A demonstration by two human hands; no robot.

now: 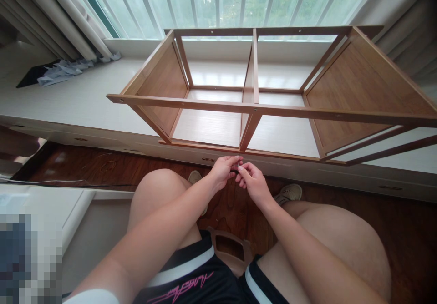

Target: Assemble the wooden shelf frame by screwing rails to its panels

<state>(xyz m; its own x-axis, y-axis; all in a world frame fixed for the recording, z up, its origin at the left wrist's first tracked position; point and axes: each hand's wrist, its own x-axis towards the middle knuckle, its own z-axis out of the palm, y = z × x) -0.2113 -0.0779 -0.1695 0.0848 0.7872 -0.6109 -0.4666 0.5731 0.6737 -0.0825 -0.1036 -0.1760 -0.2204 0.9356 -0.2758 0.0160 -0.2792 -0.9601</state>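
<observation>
My left hand (222, 173) and my right hand (251, 182) meet between my knees, fingertips pinched close together. Between them is a small, thin, silvery metal piece (238, 163), too small to make out whether it is a screw or a pin. Something dark shows at the left fingers, partly hidden. Just beyond my hands, a brown wooden frame (290, 112) lies on a pale ledge, with panelled ends and a divider across its middle. Small fittings or holes dot its rails.
The pale window ledge (85, 99) has drawer fronts below it. Grey cloth and a dark flat item (37, 75) lie at its left. Curtains (68, 12) flank the barred window. A brown stool (232, 245) is under me. A white cable (44, 181) runs at the left.
</observation>
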